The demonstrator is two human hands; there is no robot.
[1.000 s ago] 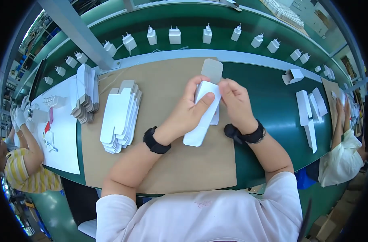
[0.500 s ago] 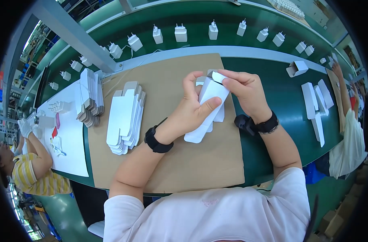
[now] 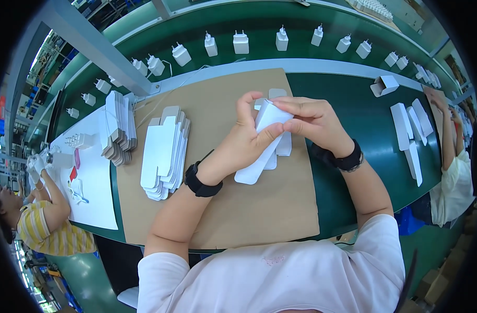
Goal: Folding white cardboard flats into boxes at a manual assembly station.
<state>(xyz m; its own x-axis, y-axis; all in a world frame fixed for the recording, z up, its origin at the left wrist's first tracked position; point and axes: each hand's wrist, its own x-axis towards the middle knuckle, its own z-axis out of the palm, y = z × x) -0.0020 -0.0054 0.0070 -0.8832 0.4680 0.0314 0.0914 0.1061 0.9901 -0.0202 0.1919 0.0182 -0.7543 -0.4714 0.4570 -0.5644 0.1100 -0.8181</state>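
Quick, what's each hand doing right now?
Left hand: closed around a white box.
Right hand: closed, pinching the same box near its upper end.

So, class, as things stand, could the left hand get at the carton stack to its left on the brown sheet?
Probably yes: only bare brown sheet lies between the left hand and the carton stack. That hand holds a white box, so it would likely need to let go.
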